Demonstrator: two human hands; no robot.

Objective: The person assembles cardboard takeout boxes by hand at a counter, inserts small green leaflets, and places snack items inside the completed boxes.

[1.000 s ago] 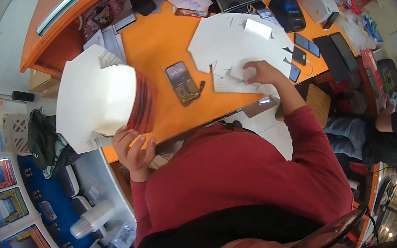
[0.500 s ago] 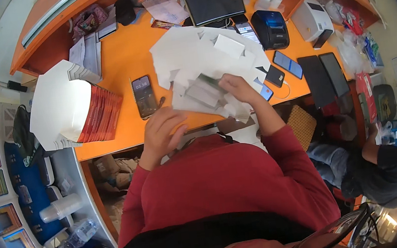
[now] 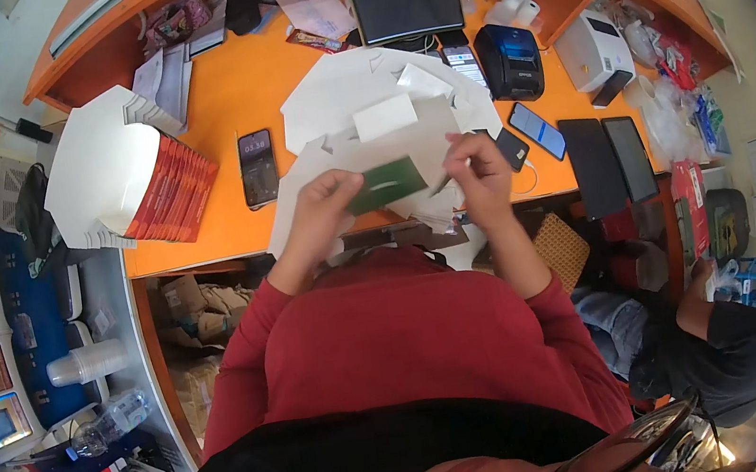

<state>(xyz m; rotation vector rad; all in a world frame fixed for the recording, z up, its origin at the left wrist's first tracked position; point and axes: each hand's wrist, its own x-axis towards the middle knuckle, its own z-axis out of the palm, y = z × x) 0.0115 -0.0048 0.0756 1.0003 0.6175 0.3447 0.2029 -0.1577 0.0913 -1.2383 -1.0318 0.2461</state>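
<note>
Far to the left of the left hand's grip, on the orange worktop (image 3: 227, 103): a stack of flat white cartons with red edges (image 3: 118, 179), fanned and overhanging the worktop's left end. Nearer, just left of that grip: a dark phone (image 3: 258, 167), face up, screen lit, lying apart from the papers.

Left hand (image 3: 322, 207): grip closed on the left end of a small dark green card (image 3: 387, 183), thumb on top, fingers beneath; card held level above the papers, tilted slightly up to the right.

Under and behind both grips: a spread of white paper sheets (image 3: 351, 106), overlapping, with a small white slip (image 3: 384, 117) on top, just beyond the card.

Right hand (image 3: 477, 175): grip narrow, fingertips pinched together at the right end of the green card; a thin pen-like thing appears to sit in it, too small to tell for sure.

Beyond the right grip, at the back of the worktop: a black screen (image 3: 406, 3) on a stand. Right of it: a small black printer (image 3: 509, 61), then a white box-shaped device (image 3: 593, 48). Just right of the right grip: a second phone (image 3: 536, 130), then two dark tablets (image 3: 614, 162) side by side. Lower right, well apart: another person in a dark shirt (image 3: 718, 349), seated.
</note>
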